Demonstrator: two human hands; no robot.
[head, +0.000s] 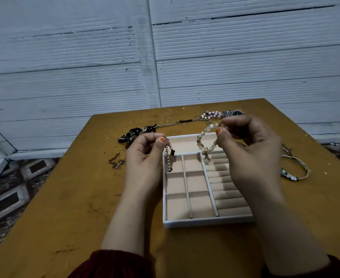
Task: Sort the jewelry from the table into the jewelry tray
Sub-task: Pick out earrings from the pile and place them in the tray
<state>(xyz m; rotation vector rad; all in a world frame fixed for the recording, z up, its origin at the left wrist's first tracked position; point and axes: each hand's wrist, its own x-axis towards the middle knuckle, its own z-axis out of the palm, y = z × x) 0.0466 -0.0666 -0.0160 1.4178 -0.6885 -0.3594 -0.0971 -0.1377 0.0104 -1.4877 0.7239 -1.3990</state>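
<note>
Head view: both hands hover over the far end of the white jewelry tray, which sits mid-table with scuffed ochre wood open on its near and left sides. The left hand pinches a thin pearl strand between thumb and forefinger, and the strand hangs over the far-left velvety compartment. The right hand pinches a loop of round pale beads above the ribbed rolls. Thin gold rings, a metal watch and a dark tangle lie toward the far edge. A bangle lies on the right.

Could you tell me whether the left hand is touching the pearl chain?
Touching. The head view shows the left hand pinching the top of the pearl chain between thumb and finger.
</note>
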